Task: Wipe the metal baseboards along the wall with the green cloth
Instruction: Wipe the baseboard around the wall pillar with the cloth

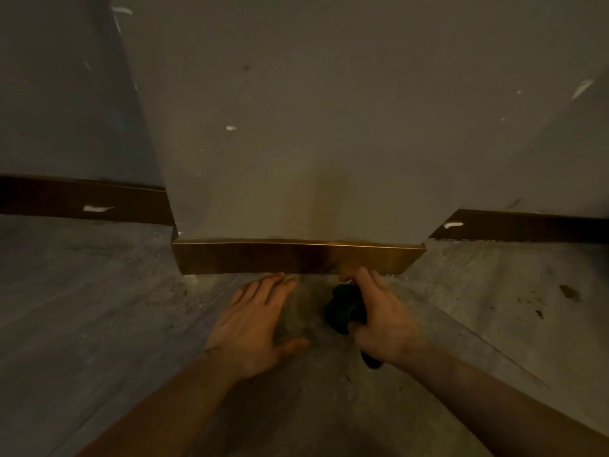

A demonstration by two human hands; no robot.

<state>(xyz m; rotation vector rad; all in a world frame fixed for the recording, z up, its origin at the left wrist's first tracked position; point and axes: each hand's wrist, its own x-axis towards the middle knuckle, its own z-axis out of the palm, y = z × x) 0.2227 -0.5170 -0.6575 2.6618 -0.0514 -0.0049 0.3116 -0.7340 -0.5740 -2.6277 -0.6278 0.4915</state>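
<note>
Crouching low, head view: left hand (253, 324) lies flat on the floor (99, 308), fingers spread, holding nothing, prob. bracing body weight; tips nearly reach the middle baseboard (296, 257). Right hand (379, 319) is closed round the bunched cloth (342, 310), held just near of that baseboard's right part, prob. ready to wipe; contact w/ metal unclear. Count: 3 baseboard runs, i.e. far-left (82, 201), middle, far-right (527, 227); 1 cloth; 2 hands. White flecks on wall (296, 127) and side runs.
</note>
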